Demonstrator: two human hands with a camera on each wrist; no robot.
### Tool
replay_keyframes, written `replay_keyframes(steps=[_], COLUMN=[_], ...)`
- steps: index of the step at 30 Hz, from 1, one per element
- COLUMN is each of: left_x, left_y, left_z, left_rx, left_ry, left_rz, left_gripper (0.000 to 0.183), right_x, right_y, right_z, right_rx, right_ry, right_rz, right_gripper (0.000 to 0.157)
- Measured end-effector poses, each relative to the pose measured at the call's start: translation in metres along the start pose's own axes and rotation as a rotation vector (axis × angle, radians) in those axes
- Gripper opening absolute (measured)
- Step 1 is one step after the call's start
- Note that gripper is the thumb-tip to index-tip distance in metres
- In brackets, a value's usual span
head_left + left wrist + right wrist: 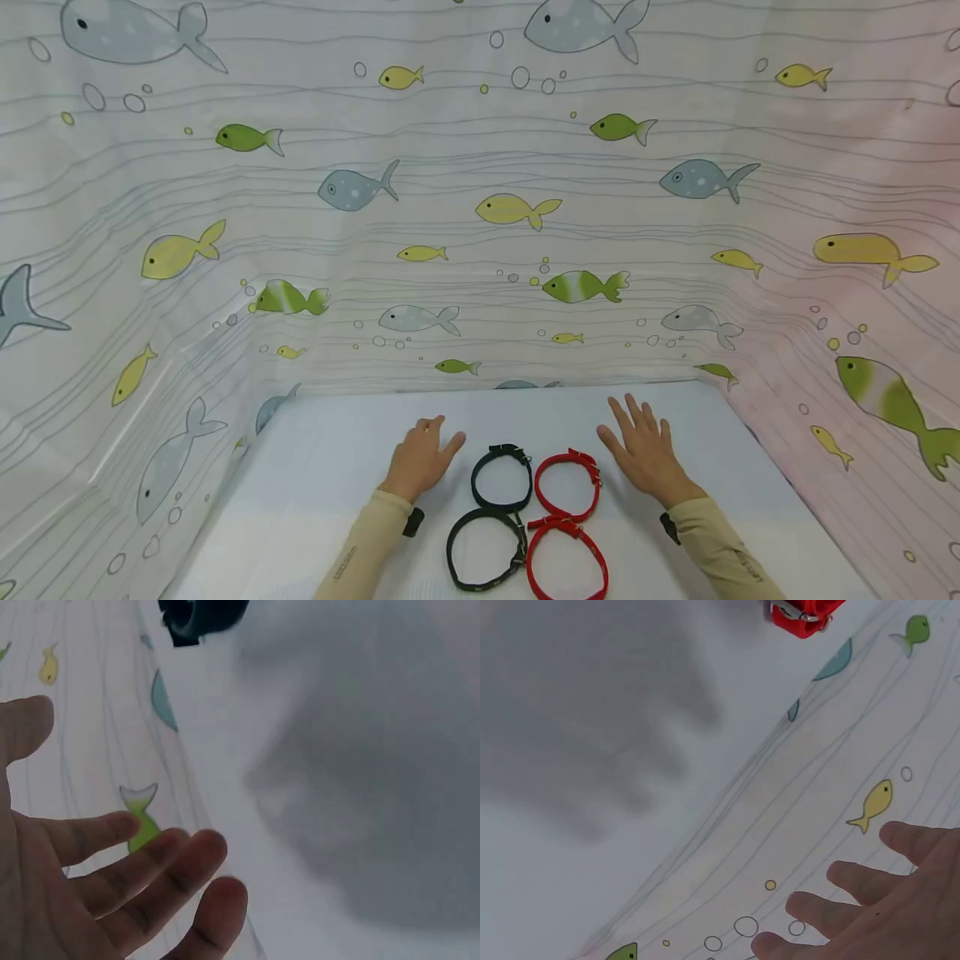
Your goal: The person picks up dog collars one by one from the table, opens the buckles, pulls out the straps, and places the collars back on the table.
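Sleeves [372, 533], lettering [345, 562] illegible, left hand [417, 460], right hand [647, 454], four collars [567, 526] between

Two Rows of Two Lying on the Table [337, 442]

The far-left collar [473, 483] is lying just left of the far-right collar [537, 483]. Before them, nearer the person, the near-left collar [450, 554] is lying left of the near-right collar [604, 568]. The left hand [418, 458] is hovering left of the far pair, the right hand [647, 454] to its right. A curtain [465, 167] is hanging behind the table and along both sides.
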State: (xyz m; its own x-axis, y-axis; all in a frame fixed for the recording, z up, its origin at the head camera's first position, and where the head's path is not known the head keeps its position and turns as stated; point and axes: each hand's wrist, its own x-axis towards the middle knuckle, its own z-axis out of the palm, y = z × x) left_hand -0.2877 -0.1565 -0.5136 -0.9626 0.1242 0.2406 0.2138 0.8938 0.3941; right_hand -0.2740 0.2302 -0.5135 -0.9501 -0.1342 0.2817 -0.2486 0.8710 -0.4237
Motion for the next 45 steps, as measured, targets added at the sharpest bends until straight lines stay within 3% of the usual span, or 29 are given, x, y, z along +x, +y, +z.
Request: replay_keyframes(steps=[3, 6, 11, 15, 21, 28, 35, 40, 45], left_x=[0.008, 0.016, 0.026, 0.028, 0.030, 0.029, 0.022, 0.014, 0.003], left_y=[0.008, 0.016, 0.027, 0.030, 0.029, 0.027, 0.035, 0.047, 0.062], left_z=[0.013, 0.024, 0.034, 0.039, 0.046, 0.045, 0.031, 0.019, 0.011], left_rx=[-0.019, -0.011, 0.019, 0.059, 0.063, -0.064, -0.140, -0.169, -0.154], left_ry=[-0.145, -0.231, -0.299, -0.304, -0.250, -0.180, -0.024, 0.093, 0.211], left_rz=[0.015, 0.054, 0.103, 0.138, 0.211, 0.212, 0.258, 0.305, 0.366], left_gripper=[0.068, 0.066, 0.060, 0.054, 0.032, 0.018, 0.020, 0.025, 0.028], right_x=[-0.001, -0.002, -0.002, -0.003, -0.003, -0.005, -0.004, -0.003, 0.001], right_y=[-0.001, -0.002, -0.005, -0.006, -0.006, -0.009, -0.019, -0.045, -0.070], right_z=[0.003, 0.006, 0.010, 0.010, 0.012, 0.016, 0.014, 0.004, 0.002], right_rx=[0.002, 0.007, 0.026, 0.035, 0.042, 0.076, 0.151, 0.220, 0.245], right_ry=[0.001, 0.004, 0.009, 0.011, 0.014, 0.002, 0.006, -0.010, 0.006], right_rz=[-0.011, -0.016, -0.022, -0.026, -0.031, -0.049, -0.102, -0.129, -0.226], right_gripper=[0.069, 0.069, 0.069, 0.068, 0.068, 0.068, 0.068, 0.061, 0.052])
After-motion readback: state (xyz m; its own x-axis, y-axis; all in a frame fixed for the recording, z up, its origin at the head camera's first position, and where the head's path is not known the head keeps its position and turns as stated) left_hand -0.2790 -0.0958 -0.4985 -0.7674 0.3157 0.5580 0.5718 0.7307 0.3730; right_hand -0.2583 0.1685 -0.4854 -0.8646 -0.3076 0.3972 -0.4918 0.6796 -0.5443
